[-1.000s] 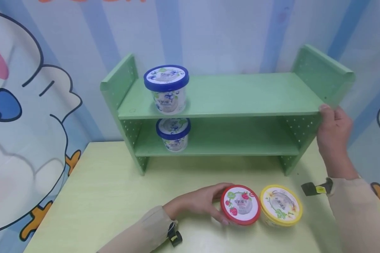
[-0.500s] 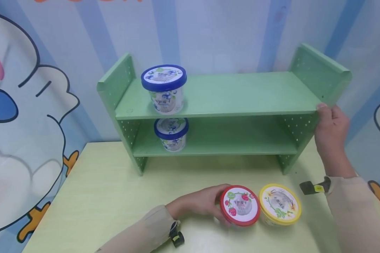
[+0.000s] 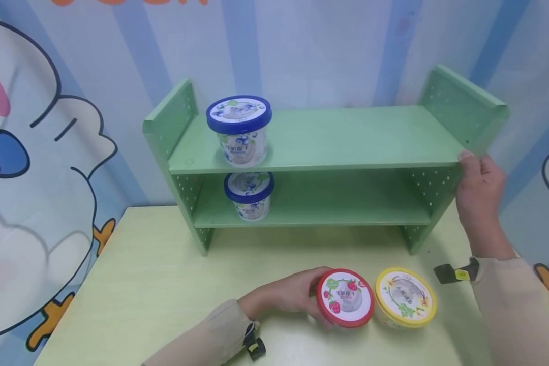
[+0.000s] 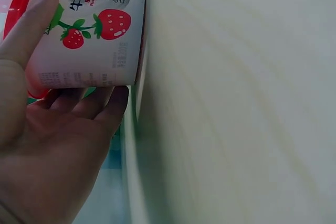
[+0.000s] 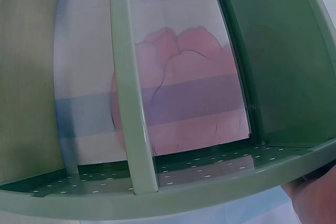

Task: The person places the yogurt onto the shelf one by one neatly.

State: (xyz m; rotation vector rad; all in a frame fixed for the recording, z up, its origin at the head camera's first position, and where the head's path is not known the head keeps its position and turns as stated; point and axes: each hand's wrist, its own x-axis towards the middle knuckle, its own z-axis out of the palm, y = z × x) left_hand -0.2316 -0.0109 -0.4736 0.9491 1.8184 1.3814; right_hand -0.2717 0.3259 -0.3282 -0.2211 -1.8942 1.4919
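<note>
My left hand (image 3: 293, 294) holds a paper tub (image 3: 345, 298) with a red lid and a strawberry print, on the table before the shelf. In the left wrist view the thumb lies along one side of the strawberry tub (image 4: 97, 35) and the fingers lie against the other. Just right of it stands a similar tub with a yellow lid (image 3: 405, 298). My right hand (image 3: 480, 190) grips the right side panel of the green two-tier shelf (image 3: 347, 137), thumb at the upper board's front corner. In the right wrist view only part of that hand (image 5: 320, 198) shows.
A blue-lidded tub (image 3: 239, 132) stands at the left of the upper board, and another blue-lidded tub (image 3: 249, 195) stands below it on the lower board. The pale yellow table (image 3: 155, 284) backs onto a striped, cartoon-painted wall (image 3: 311, 56).
My left thumb has moved in under the red lid's edge, against the strawberry tub. My right hand stays on the shelf's side panel.
</note>
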